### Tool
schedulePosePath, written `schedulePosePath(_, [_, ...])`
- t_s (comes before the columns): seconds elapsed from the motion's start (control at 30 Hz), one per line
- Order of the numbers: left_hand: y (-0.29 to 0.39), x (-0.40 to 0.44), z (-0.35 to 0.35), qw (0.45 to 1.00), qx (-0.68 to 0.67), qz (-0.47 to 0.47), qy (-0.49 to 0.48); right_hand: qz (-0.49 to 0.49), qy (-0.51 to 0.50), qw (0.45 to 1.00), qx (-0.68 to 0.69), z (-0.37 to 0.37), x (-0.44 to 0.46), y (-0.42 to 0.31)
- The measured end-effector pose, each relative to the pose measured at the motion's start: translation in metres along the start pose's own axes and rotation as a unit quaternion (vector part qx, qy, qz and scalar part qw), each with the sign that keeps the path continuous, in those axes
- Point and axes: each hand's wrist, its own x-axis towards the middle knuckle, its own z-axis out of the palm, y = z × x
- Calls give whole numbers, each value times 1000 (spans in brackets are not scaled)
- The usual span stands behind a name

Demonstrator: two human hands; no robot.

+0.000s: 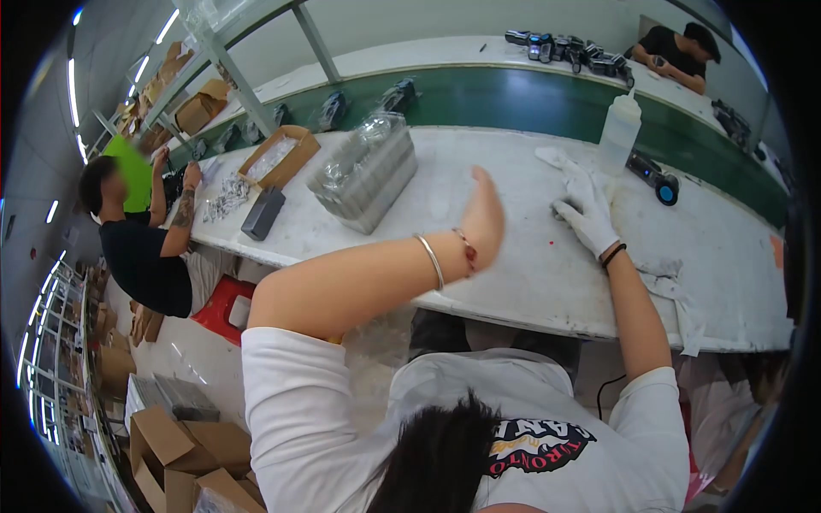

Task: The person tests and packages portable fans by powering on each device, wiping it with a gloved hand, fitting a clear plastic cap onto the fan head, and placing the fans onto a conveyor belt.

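Note:
My left hand (486, 218) is bare and blurred, raised over the white table (522, 265). It appears nearly edge-on, with a finger stretched upward and no object visible in it. My right hand (588, 214) wears a white glove with dark-stained tips and rests on the tabletop, fingers extended and thumb apart. Near it stand a translucent squeeze bottle (620, 132) with a nozzle and, lying down, a black device with a blue round end (657, 178). A crumpled white glove or cloth (671, 291) hangs over the front edge beside my right wrist.
Stacked clear plastic trays (363, 175) stand left of my hands, near a grey box (263, 214) and an open cardboard box (280, 158). Black devices (332, 111) sit along the green conveyor (479, 94). A co-worker (145, 239) sits left; another (680, 60) sits across.

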Motion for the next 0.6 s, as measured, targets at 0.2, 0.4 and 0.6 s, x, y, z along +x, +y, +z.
schedulePosePath(0.2, [-91,43,80,972,-33,-198,122,-118,53,991,-40,1,17,37])
schedulePosePath(0.4, [-197,32,136,940,-107,-293,137,-76,56,993,-75,4,12,36])
schedulePosePath(0.6, [-204,44,220,898,-154,-398,-105,-83,69,989,-99,4,7,18])
